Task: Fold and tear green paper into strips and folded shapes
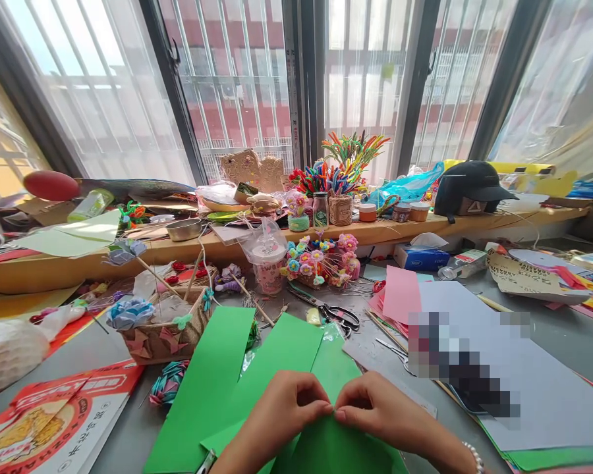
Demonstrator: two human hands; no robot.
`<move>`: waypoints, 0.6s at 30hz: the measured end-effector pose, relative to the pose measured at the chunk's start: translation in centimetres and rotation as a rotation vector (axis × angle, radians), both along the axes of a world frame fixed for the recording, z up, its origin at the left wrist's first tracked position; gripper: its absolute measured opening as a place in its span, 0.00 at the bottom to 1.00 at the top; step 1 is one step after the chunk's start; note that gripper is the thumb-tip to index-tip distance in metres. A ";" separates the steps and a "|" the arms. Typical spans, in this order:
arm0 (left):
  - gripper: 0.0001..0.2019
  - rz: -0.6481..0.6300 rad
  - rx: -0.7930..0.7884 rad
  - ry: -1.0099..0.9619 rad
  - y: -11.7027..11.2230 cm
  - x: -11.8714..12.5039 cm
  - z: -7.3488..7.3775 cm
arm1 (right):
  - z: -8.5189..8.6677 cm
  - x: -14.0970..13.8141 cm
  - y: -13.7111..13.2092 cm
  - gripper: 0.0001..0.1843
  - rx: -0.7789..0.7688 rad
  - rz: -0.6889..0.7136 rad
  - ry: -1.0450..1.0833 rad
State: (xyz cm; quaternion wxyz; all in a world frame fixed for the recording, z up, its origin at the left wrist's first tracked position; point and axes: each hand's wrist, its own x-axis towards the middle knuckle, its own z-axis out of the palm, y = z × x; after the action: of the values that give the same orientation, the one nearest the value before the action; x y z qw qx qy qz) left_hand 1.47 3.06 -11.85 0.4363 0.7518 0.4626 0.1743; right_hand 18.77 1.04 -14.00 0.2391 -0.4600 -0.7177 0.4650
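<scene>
table cluttered, windows barred, left hand and right hand pinching green paper

You can pass leftward, low over the flat green paper sheets, until the brown rectangular basket; black-handled metal scissors obstruct you ahead.

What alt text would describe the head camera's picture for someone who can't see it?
A person's left hand and right hand pinch green paper close together over a cluttered grey table. Beyond them lie black-handled scissors and small colourful flowers; a black cap sits on a wooden ledge below windows.
</scene>
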 end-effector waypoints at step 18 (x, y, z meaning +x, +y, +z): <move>0.15 0.220 -0.129 -0.202 -0.5 -3.4 -0.2 | 1.6 3.5 1.0 0.13 -0.266 -0.034 0.121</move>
State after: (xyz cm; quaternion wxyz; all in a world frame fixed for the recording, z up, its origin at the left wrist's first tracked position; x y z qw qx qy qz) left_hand -1.93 2.60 -12.06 0.5061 0.6456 0.5064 0.2656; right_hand 22.27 2.09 -12.42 0.2266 -0.4707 -0.6262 0.5787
